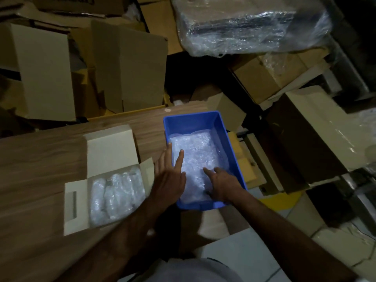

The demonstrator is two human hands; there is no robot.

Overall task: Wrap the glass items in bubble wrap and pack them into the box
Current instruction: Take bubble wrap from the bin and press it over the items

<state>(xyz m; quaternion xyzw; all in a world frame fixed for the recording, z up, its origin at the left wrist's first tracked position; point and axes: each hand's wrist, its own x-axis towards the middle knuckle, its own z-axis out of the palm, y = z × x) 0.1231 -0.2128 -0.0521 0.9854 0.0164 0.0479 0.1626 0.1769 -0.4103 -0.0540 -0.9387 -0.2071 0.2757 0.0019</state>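
A blue plastic bin (222,127) sits at the right end of the wooden table (40,165), filled with bubble wrap (200,147). My left hand (169,176) reaches over the bin's left rim, fingers straight and spread on the wrap. My right hand (222,184) lies on the wrap near the bin's front right, fingers pointing left and loosely extended. To the left stands an open white cardboard box (110,147) holding several bubble-wrapped items (116,192) side by side. No bare glass is visible.
Stacked brown and white cartons (130,66) crowd the area behind the table. A large plastic-wrapped dark bundle (252,23) lies at the top right. More cartons (305,127) stand on the floor to the right. The room is dim.
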